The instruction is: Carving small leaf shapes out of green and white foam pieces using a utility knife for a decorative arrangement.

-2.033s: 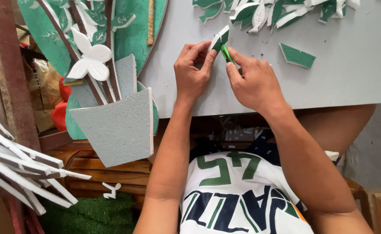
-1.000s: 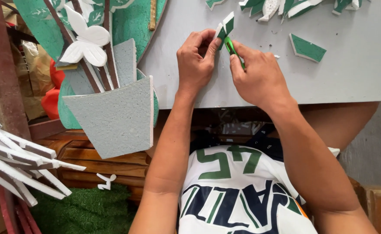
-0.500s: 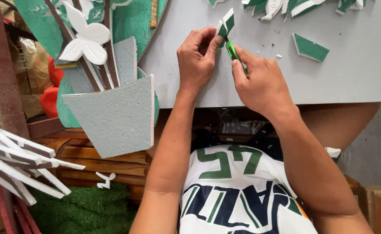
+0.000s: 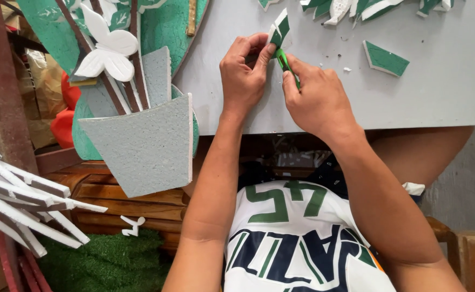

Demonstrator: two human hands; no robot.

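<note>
While my left hand pinches the green-and-white foam piece upright above the table, fingers closed on its lower edge, my right hand grips a green cutter, angled up-left w/ tip touching the piece from just below.

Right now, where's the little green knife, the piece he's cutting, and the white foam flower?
Green knife (image 4: pixel 286 62), head view, handle.
Green-and-white foam piece (image 4: pixel 279 30), head view, green face.
White foam flower (image 4: pixel 106 47), head view, centre.

Board bare on rt – foam scraps crowd top
</note>
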